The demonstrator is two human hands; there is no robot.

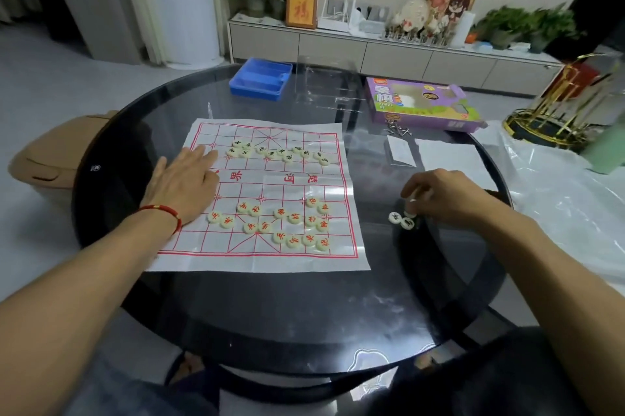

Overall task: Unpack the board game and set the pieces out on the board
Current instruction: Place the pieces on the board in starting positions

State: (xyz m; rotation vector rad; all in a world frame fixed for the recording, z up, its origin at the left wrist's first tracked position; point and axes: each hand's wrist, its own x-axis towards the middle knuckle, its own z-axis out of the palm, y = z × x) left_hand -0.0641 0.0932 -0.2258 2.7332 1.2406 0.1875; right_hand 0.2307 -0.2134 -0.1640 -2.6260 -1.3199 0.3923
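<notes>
1. Board point(341, 185): white sheet, red grid lines, red border, red characters across the middle.
2. Far pieces point(277, 153): cream discs, dark characters.
3. Near pieces point(287, 223): cream discs, red characters.
4. Loose pieces point(401, 220) off the board: cream, dark characters.
5. Table point(304, 307): dark smoky glass, black rim.
6. Tray point(260, 79): bright blue.
7. Box point(422, 104): purple, with green and yellow print.
8. Wrist string point(162, 211) on the left arm: red with a gold bead.

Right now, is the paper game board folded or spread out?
Spread out. The board lies flat on the table, its whole red grid showing; the left hand presses its left edge.
</notes>
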